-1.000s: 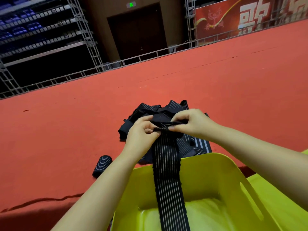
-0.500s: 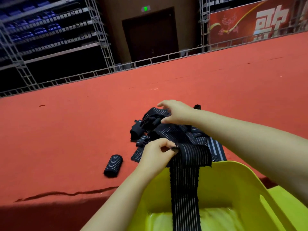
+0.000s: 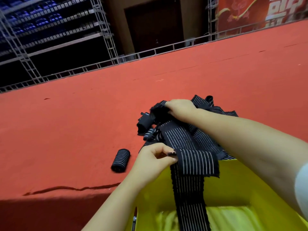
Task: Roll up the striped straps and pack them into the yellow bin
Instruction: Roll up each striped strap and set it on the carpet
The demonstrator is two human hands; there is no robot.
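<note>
The left hand (image 3: 155, 157) pinches the folded end of a long black strap with thin white stripes (image 3: 191, 180), fingers curled on it; the strap hangs down into the yellow plastic bin (image 3: 233, 189) at the near edge of the red carpeted surface (image 3: 83, 122). The right hand (image 3: 180, 108) reaches over a loose pile of black striped straps (image 3: 181, 135) just beyond the bin, fingers curled into a dark piece at its top. A rolled black striped strap (image 3: 120, 160) lies alone left of the pile, near the surface's front edge.
</note>
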